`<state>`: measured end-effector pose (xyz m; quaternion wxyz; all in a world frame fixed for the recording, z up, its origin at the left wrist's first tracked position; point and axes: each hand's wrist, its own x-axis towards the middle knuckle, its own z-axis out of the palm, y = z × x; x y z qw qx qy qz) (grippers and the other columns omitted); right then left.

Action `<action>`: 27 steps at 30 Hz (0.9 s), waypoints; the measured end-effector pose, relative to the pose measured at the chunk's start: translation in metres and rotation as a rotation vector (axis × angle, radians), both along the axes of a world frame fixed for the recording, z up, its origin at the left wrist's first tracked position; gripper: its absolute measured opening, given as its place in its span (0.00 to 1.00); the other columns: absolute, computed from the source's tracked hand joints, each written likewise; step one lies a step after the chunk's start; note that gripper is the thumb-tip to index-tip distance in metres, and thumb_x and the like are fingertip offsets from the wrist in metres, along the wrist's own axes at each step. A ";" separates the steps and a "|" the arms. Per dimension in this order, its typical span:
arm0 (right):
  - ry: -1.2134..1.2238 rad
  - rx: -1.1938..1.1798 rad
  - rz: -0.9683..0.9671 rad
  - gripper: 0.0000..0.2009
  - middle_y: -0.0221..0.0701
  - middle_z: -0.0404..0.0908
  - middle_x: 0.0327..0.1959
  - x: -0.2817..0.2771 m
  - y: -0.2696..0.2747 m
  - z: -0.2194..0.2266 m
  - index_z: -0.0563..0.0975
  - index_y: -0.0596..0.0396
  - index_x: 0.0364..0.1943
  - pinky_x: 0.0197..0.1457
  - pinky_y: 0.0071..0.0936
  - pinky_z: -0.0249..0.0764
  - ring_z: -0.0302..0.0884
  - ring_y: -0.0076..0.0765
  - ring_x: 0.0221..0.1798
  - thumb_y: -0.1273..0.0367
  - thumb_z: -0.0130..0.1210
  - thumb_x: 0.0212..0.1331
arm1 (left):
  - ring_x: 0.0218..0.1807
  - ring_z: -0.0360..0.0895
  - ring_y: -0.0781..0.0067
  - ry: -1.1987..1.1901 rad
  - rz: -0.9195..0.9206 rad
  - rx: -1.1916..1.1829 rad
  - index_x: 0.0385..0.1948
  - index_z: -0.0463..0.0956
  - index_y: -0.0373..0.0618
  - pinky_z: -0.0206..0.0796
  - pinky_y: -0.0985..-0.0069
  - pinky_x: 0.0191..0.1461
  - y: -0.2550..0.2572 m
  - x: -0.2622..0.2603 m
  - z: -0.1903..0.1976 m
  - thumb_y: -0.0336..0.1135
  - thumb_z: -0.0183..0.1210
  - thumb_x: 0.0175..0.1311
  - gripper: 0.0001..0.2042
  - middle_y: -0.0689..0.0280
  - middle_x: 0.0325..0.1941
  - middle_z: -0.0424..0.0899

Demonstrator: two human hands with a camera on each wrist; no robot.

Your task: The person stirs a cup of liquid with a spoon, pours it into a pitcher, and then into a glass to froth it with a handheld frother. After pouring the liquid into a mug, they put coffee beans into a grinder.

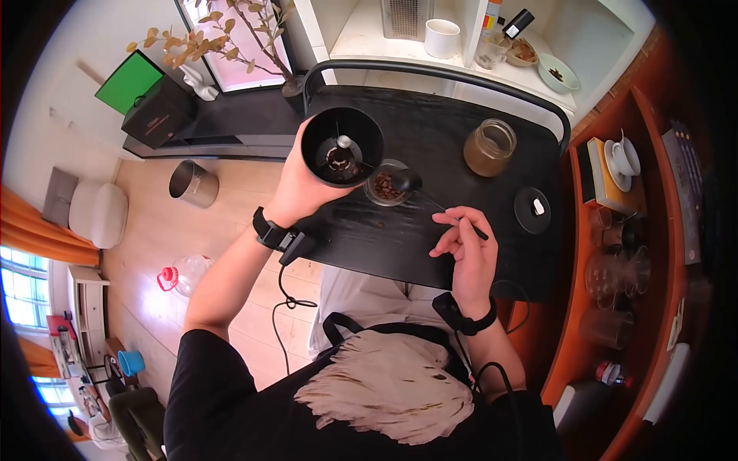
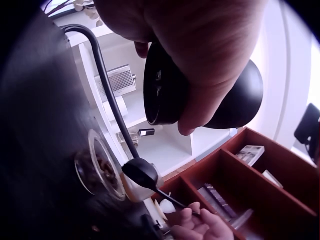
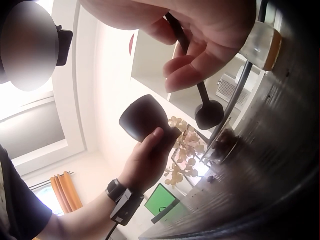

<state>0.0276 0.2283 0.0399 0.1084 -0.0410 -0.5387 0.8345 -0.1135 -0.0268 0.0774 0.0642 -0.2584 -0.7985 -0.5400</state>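
My left hand [image 1: 296, 183] grips a black coffee grinder [image 1: 321, 157] with its mouth facing up and a metal shaft in its middle. In the left wrist view, the fingers wrap round the grinder's narrow waist [image 2: 192, 95]. My right hand [image 1: 473, 250] pinches the thin handle of a black scoop [image 1: 406, 181]. The scoop's bowl overlaps the edge of a small glass jar [image 1: 377, 201] with dark brown coffee beans [image 1: 386, 185] inside, just right of the grinder. From the right wrist view, the scoop's bowl [image 3: 209, 115] hangs beside the jar; its contents are hidden.
On the black table [image 1: 338, 246], a glass jar with brown contents [image 1: 488, 154] stands at the back right. A small dark dish [image 1: 530, 215] holding a white piece lies near the right edge. A black rail [image 1: 430, 69] borders the back; wooden shelves [image 1: 565, 338] stand right.
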 end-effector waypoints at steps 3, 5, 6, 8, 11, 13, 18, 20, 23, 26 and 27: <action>0.002 -0.002 0.001 0.13 0.45 0.85 0.48 0.001 0.000 -0.001 0.77 0.61 0.52 0.36 0.25 0.82 0.78 0.21 0.30 0.67 0.44 0.79 | 0.68 0.73 0.59 0.252 -0.020 -0.113 0.66 0.68 0.43 0.64 0.65 0.74 -0.005 -0.010 -0.001 0.29 0.81 0.42 0.43 0.58 0.66 0.74; -0.001 0.000 -0.002 0.13 0.45 0.85 0.48 0.001 0.000 -0.001 0.77 0.61 0.52 0.36 0.24 0.82 0.78 0.21 0.30 0.67 0.44 0.79 | 0.68 0.74 0.54 0.456 -0.031 -0.214 0.65 0.69 0.46 0.57 0.58 0.79 -0.008 -0.018 -0.004 0.31 0.80 0.44 0.41 0.60 0.64 0.76; -0.002 0.003 -0.003 0.13 0.44 0.85 0.48 0.001 0.000 -0.001 0.78 0.61 0.52 0.36 0.24 0.82 0.78 0.21 0.30 0.67 0.45 0.79 | 0.68 0.74 0.54 0.456 -0.034 -0.215 0.65 0.69 0.46 0.57 0.58 0.79 -0.007 -0.021 -0.004 0.31 0.80 0.44 0.41 0.60 0.64 0.76; -0.005 0.000 -0.002 0.13 0.44 0.85 0.48 0.001 -0.001 -0.002 0.78 0.61 0.52 0.36 0.24 0.82 0.78 0.21 0.30 0.67 0.45 0.79 | 0.67 0.75 0.54 0.496 -0.035 -0.280 0.63 0.71 0.48 0.53 0.52 0.80 -0.005 -0.024 -0.002 0.32 0.79 0.44 0.39 0.62 0.61 0.80; -0.006 -0.002 0.000 0.13 0.44 0.86 0.48 0.002 -0.001 -0.001 0.78 0.61 0.52 0.36 0.24 0.82 0.78 0.21 0.30 0.67 0.45 0.79 | 0.64 0.77 0.56 0.634 0.055 -0.419 0.62 0.72 0.49 0.54 0.50 0.80 -0.005 -0.036 0.002 0.29 0.76 0.43 0.37 0.63 0.57 0.82; -0.005 -0.001 -0.007 0.13 0.43 0.86 0.48 0.002 0.000 -0.001 0.78 0.61 0.51 0.36 0.24 0.82 0.78 0.21 0.30 0.67 0.45 0.79 | 0.64 0.77 0.57 0.703 0.060 -0.475 0.61 0.73 0.50 0.54 0.50 0.80 -0.004 -0.037 0.009 0.28 0.75 0.42 0.36 0.63 0.57 0.82; -0.003 -0.003 -0.009 0.13 0.42 0.86 0.48 0.001 0.000 -0.003 0.78 0.61 0.51 0.36 0.22 0.81 0.78 0.21 0.29 0.67 0.45 0.79 | 0.64 0.77 0.59 0.794 0.033 -0.742 0.59 0.75 0.49 0.53 0.49 0.81 0.005 -0.042 0.017 0.26 0.70 0.43 0.34 0.64 0.54 0.83; -0.004 0.016 -0.010 0.13 0.42 0.86 0.48 0.001 0.000 0.000 0.78 0.61 0.52 0.36 0.22 0.80 0.78 0.21 0.29 0.67 0.45 0.79 | 0.64 0.76 0.61 0.851 0.042 -0.739 0.60 0.75 0.52 0.52 0.51 0.81 0.007 -0.042 0.014 0.26 0.69 0.43 0.34 0.67 0.54 0.82; -0.024 0.034 -0.010 0.12 0.42 0.86 0.48 0.005 -0.001 0.000 0.77 0.60 0.52 0.36 0.22 0.80 0.79 0.21 0.29 0.67 0.45 0.79 | 0.64 0.76 0.65 0.944 0.037 -0.782 0.62 0.76 0.56 0.51 0.52 0.82 0.006 -0.039 0.010 0.26 0.66 0.46 0.33 0.70 0.55 0.82; -0.012 0.043 -0.007 0.12 0.41 0.86 0.48 0.000 0.001 0.000 0.77 0.60 0.52 0.35 0.22 0.80 0.79 0.21 0.29 0.67 0.45 0.79 | 0.64 0.76 0.66 1.052 0.045 -0.851 0.62 0.76 0.60 0.53 0.53 0.81 0.008 -0.044 0.012 0.27 0.62 0.51 0.31 0.71 0.55 0.82; -0.008 0.048 -0.004 0.12 0.41 0.86 0.48 0.001 0.000 0.000 0.77 0.60 0.52 0.35 0.22 0.80 0.79 0.21 0.29 0.67 0.45 0.79 | 0.65 0.76 0.67 1.099 0.055 -0.878 0.62 0.76 0.63 0.54 0.54 0.81 0.007 -0.043 0.011 0.28 0.60 0.54 0.29 0.71 0.56 0.82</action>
